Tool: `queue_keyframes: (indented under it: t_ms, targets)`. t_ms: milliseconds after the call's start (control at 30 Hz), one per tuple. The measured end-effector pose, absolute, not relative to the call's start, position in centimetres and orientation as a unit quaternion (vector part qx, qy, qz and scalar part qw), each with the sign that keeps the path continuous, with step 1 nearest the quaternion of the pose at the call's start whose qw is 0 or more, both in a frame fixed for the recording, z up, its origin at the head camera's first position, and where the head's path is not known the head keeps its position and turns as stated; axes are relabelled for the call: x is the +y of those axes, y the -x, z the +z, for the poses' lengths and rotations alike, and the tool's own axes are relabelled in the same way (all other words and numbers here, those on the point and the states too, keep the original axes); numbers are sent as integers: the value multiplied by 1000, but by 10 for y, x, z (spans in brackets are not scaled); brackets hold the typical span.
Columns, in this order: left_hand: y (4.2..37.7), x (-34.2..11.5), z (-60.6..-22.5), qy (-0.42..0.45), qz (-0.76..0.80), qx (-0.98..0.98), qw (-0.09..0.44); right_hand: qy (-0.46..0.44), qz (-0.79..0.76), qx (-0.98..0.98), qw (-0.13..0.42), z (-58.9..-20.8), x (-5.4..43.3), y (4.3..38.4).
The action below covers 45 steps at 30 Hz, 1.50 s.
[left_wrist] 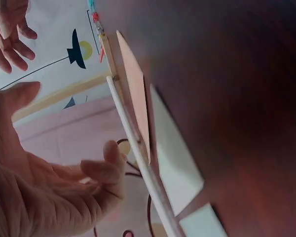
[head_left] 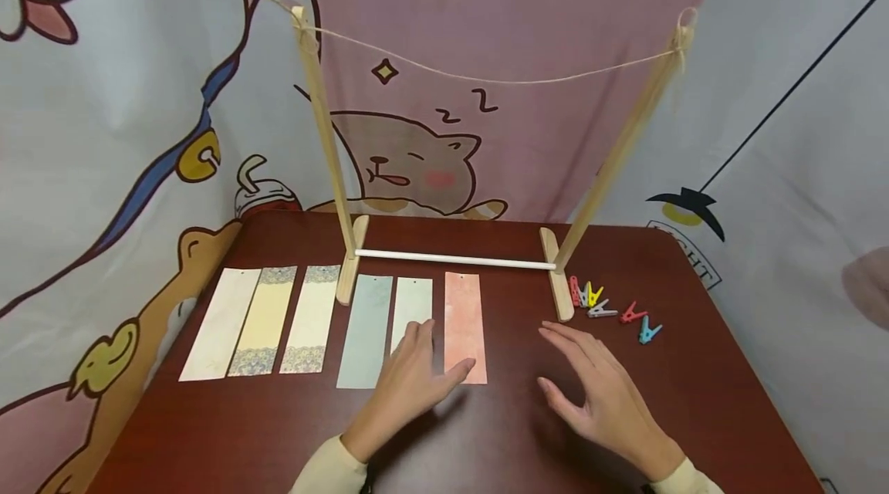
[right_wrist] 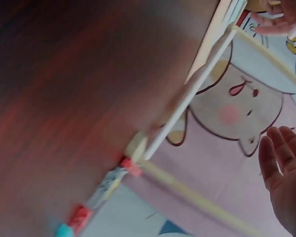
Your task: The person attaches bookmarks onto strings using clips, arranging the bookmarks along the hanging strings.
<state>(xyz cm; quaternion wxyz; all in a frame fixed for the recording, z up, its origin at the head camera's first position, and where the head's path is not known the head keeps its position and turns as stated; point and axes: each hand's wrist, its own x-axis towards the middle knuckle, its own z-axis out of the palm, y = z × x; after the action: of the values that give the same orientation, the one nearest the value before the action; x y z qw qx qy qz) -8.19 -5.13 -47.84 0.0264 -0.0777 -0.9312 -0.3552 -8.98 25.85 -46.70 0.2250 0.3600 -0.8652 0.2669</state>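
My left hand (head_left: 411, 378) hovers over the pale green paper strip (head_left: 413, 295), hiding its lower part, with nothing in its fingers. To its right lies a pink strip (head_left: 464, 324); a blue-green strip (head_left: 366, 324) lies to its left. My right hand (head_left: 603, 394) is over the table, thumb apart from the fingers, holding nothing. Beyond it lie small clothespins: a red one (head_left: 632, 313), a blue one (head_left: 649, 330) and a cluster with a yellow one (head_left: 593, 295). In the left wrist view my left hand (left_wrist: 54, 182) has loosely bent fingers. The right wrist view shows my right hand (right_wrist: 288, 173) with extended fingers.
A wooden stand with a left post (head_left: 325, 131), a right post (head_left: 621, 147) and a white rod (head_left: 454, 258) stands at the back. A string (head_left: 500, 82) sags between the post tops. More strips lie left: white (head_left: 218, 324), yellow (head_left: 264, 320) and lace-patterned (head_left: 311, 320).
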Motion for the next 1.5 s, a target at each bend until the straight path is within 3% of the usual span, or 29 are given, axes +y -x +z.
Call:
queue_keyframes:
  t_ms: [233, 500, 767, 1133, 1500]
  targets:
    - [92, -36, -481, 32, -416, -908, -42, -321, 286, -879, 207, -483, 285, 102]
    - [105, -32, -485, 8, -372, -928, -13, -246, 267, -915, 176, -496, 306, 113]
    - [107, -60, -483, -20, -392, -919, 30, -183, 254, -937, 154, -496, 313, 130]
    - [101, -90, -488, -46, -388, -919, 39, -108, 250, -960, 65, -494, 321, 151]
    - [113, -61, -489, -5, -381, -925, 15, 9, 203, -976, 76, -497, 356, 151]
